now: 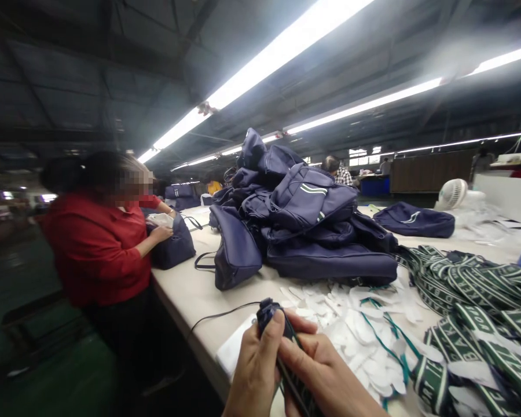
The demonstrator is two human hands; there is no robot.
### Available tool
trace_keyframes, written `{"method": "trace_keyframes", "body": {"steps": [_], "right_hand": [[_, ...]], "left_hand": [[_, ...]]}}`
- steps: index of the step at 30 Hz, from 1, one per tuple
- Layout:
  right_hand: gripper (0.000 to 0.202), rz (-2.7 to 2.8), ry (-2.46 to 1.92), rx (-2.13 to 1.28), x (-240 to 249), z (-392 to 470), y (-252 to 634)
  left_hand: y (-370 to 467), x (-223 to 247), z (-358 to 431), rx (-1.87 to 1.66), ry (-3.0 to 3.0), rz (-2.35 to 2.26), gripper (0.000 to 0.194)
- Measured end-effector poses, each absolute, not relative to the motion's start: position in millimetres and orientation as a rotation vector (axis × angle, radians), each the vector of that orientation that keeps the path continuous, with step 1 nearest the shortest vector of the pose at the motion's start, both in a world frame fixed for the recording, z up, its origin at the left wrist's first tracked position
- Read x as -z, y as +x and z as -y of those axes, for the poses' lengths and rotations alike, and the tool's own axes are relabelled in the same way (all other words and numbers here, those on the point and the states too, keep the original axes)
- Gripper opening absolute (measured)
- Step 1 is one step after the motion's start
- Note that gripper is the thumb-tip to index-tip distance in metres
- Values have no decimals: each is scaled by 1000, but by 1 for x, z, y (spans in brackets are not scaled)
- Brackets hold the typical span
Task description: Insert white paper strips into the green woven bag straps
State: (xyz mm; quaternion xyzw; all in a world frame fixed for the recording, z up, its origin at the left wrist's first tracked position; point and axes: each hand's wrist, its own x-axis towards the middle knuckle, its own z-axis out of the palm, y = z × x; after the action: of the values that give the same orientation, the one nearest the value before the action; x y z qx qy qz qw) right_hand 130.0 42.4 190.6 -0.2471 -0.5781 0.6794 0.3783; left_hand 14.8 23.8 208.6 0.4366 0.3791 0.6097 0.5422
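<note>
While the dark strap bundle (265,313) is held above the near edge of the surface (178,289), the left hand (257,362) has its grip closed on it, thumb uppermost; the right hand (319,365) likewise, fingers wrapped lower down. White scraps (351,324) lie just beyond, green lettered straps (455,284) rightward, heaped navy bags (315,202) behind. Left: co-worker in red (99,249), hands at a navy bag (181,246).

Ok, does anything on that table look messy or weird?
Yes, a bit: white scraps lie scattered loosely across the table, in front of the heaped blue bags, with thin green strips strewn among them. That looks untidy, like something spilled. I can't see any damage.
</note>
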Motion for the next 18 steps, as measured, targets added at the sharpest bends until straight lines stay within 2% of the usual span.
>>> {"method": "trace_keyframes", "body": {"steps": [6, 9, 11, 15, 18], "right_hand": [[46, 1520, -500, -1993, -156, -33, 165], [47, 1477, -502, -2082, -132, -26, 184], [48, 1442, -513, -2101, -120, -21, 192], [52, 1493, -593, -2009, -116, -7, 203], [56, 1698, -799, -1704, -122, 5, 209]], "left_hand": [[-26, -232, -52, -1795, 663, -803, 25], [-58, -248, -76, -2042, 461, -719, 39], [-75, -250, -90, -2055, 366, -679, 40], [-93, -230, -102, -1983, 277, -706, 35], [-99, -205, -106, -1907, 240, -688, 33]]}}
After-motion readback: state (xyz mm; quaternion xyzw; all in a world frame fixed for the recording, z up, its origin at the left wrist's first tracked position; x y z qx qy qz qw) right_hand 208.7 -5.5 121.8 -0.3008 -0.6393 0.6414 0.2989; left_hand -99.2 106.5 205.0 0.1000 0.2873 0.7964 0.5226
